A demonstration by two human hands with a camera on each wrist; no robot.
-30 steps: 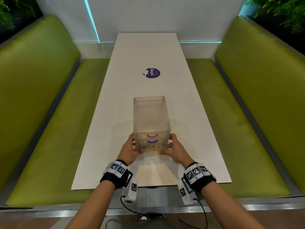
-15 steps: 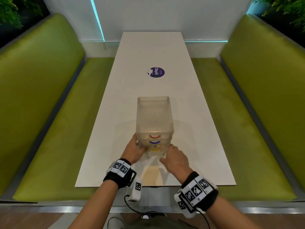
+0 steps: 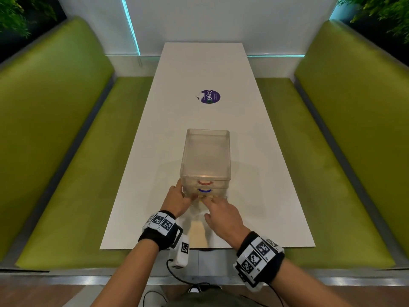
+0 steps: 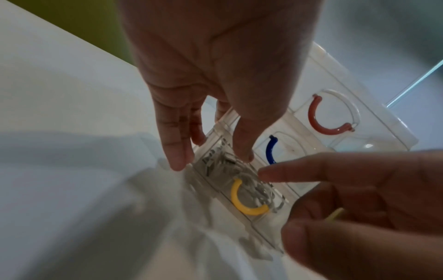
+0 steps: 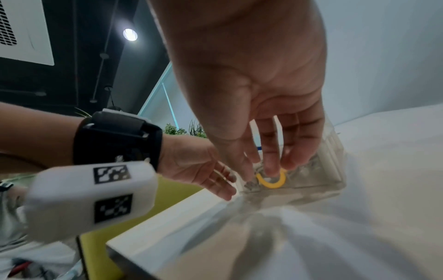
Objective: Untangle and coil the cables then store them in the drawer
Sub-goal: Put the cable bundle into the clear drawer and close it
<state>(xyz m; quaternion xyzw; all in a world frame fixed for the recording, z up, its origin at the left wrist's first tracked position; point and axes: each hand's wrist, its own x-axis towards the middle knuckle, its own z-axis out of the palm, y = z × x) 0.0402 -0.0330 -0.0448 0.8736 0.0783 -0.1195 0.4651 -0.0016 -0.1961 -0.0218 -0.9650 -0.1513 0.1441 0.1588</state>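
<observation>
Fingers (image 5: 271, 166) of my right hand (image 3: 223, 214) now reach the yellow ring handle (image 4: 246, 200) of the bottom drawer (image 5: 302, 180); 0.5 s ago that hand sat short of it, and 1 s ago it flanked the right side. I cannot tell whether they hook the handle. My left hand (image 3: 177, 199) stays on the left front corner of the clear plastic 3-drawer organizer (image 3: 205, 156), fingers straight. Grey cables (image 4: 223, 164) show as a tangle through the bottom drawer's glossy front. Red (image 4: 321, 119) and blue (image 4: 271, 149) handles sit above. The organizer stands near the front of the smooth white table (image 3: 265, 173).
</observation>
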